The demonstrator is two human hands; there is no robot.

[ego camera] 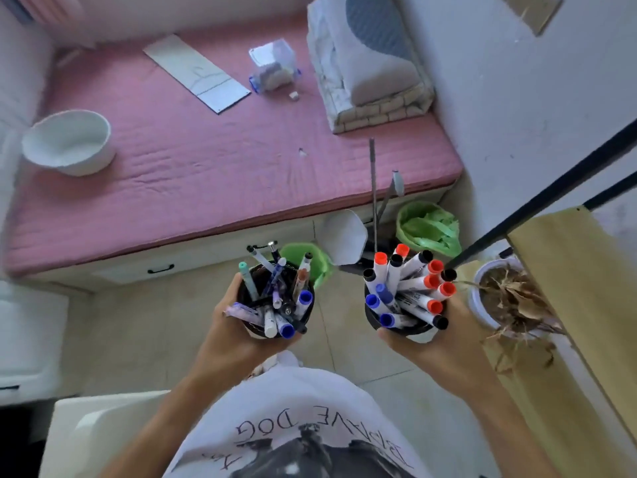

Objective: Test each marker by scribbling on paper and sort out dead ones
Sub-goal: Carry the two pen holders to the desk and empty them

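Both hands clamped on cups held apart above floor: left hand (230, 331) on mixed pen cup (275, 301), right hand (436, 343) on marker cup (403, 298). Paper (197, 72) far off on bed (220, 174). Risk: splayed markers spilling if either cup tilts.

Open mattress (206, 160) centre; bowl (69, 141) left, folded bedding (372, 74) right.
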